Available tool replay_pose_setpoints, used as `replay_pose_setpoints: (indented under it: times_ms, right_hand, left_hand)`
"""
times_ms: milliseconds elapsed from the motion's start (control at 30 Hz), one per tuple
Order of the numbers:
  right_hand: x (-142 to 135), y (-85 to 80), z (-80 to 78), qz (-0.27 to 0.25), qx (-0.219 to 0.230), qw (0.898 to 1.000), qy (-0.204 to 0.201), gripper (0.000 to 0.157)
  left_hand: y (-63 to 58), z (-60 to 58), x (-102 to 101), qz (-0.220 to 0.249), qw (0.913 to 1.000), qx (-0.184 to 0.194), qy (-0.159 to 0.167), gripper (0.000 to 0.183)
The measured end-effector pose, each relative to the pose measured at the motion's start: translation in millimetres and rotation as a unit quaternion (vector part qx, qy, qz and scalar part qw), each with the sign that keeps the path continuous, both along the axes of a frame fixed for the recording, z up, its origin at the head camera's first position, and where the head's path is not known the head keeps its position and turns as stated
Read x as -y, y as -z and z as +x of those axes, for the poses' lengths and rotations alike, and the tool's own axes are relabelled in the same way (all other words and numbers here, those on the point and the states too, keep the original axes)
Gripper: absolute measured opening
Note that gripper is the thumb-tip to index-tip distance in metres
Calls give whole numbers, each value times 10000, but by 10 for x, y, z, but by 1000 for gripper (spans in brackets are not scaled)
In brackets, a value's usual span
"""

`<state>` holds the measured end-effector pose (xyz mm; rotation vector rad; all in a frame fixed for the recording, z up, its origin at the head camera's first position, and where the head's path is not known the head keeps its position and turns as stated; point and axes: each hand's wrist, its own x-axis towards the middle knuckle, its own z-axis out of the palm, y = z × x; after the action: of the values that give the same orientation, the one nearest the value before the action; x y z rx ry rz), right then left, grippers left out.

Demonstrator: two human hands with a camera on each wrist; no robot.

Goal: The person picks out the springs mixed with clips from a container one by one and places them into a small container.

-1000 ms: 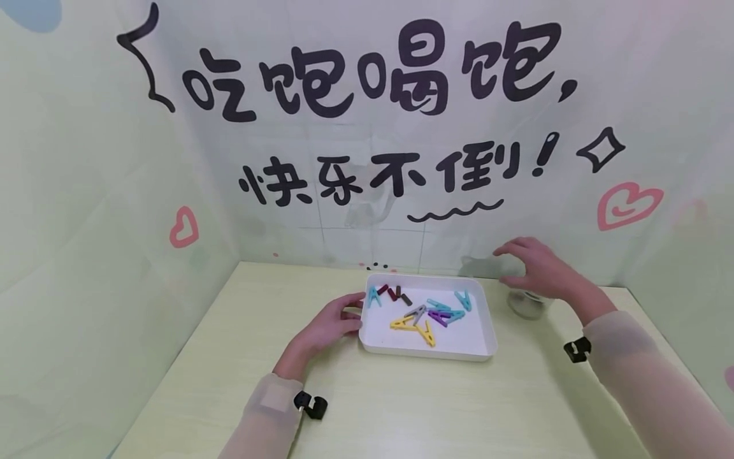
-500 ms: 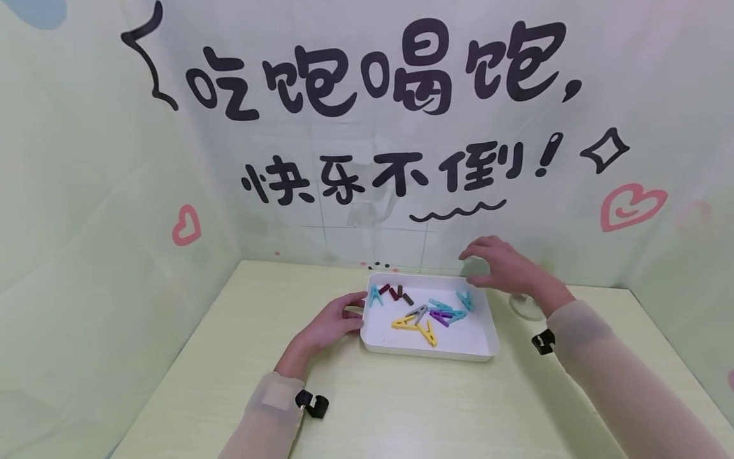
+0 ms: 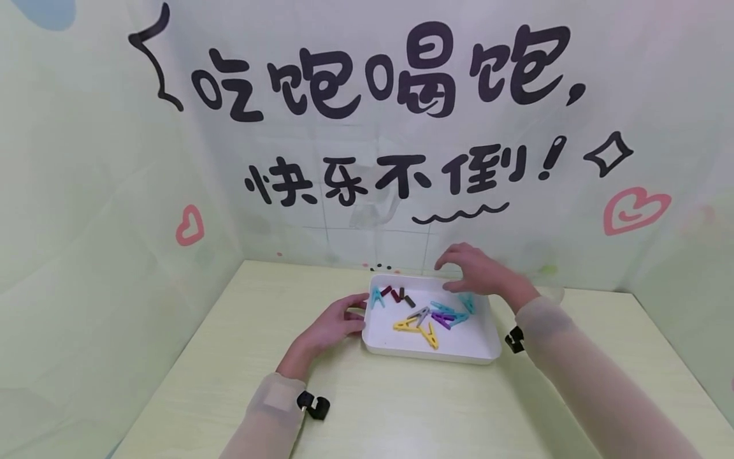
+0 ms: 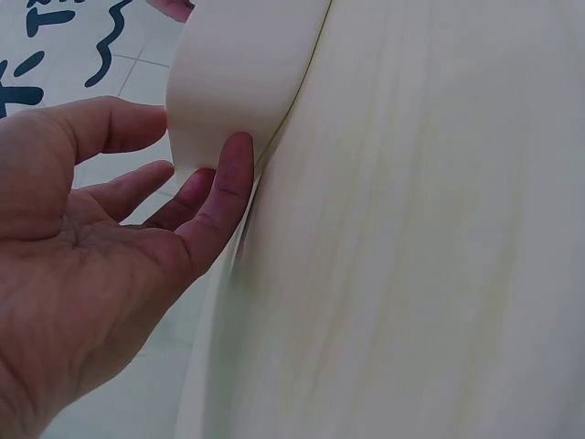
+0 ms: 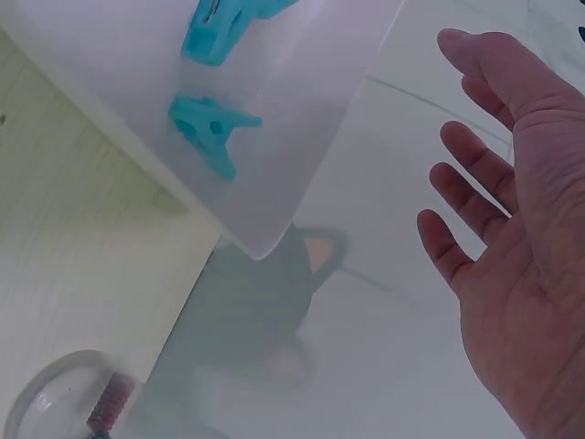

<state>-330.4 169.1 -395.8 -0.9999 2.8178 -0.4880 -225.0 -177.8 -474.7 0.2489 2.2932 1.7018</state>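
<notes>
A white tray holds several clothespins: light blue, grey, purple and yellow. Small dark red and brown rod-like pieces lie at its back left. My left hand touches the tray's left end with relaxed fingertips, as the left wrist view also shows. Above the tray's back right side is my right hand, fingers loosely bent and holding nothing. It partly covers a light blue clothespin in the head view; the right wrist view shows two light blue clothespins in that corner.
A clear round container with a reddish ribbed piece inside stands right of the tray, mostly hidden behind the right forearm in the head view. The wooden table meets a printed cloth wall at the back.
My right hand has moved left, from over the clear container to above the tray's back right. The left hand stays at the tray's left end.
</notes>
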Motion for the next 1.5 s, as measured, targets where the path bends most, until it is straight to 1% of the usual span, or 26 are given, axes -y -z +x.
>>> replay_pose_setpoints:
  times_ms: [100, 200, 300, 500, 633, 800, 1033, 1200, 1500]
  right_hand:
    - [119, 27, -16, 60, 146, 9998, -98, 39]
    - [246, 45, -11, 159, 291, 9994, -110, 38]
    - [365, 77, -8, 348, 331, 9988, -120, 37]
    - [542, 147, -4, 675, 135, 9970, -364, 33]
    - [625, 193, -6, 817, 55, 9959, -395, 32]
    - [694, 261, -14, 1018, -65, 9940, -393, 31]
    - [744, 345, -18, 1076, -273, 9927, -481, 27]
    - [771, 391, -22, 1246, -441, 9896, -575, 27]
    - [782, 426, -48, 1347, -472, 9877, -641, 27]
  left_hand:
    - [9, 4, 5, -6, 10000, 7, -7, 62]
    - [11, 8, 11, 40, 10000, 1, -2, 62]
    - [9, 8, 17, 105, 9999, -5, 3, 62]
    - [1, 3, 24, 87, 9999, -48, 62, 62]
    - [0, 0, 20, 17, 9999, -62, 78, 62]
    - [17, -7, 25, -57, 9999, -99, 118, 62]
    - [23, -16, 33, -14, 9999, -86, 102, 62]
    - [15, -11, 27, 39, 9999, -98, 108, 62]
    - [20, -16, 24, 94, 9998, -112, 125, 62]
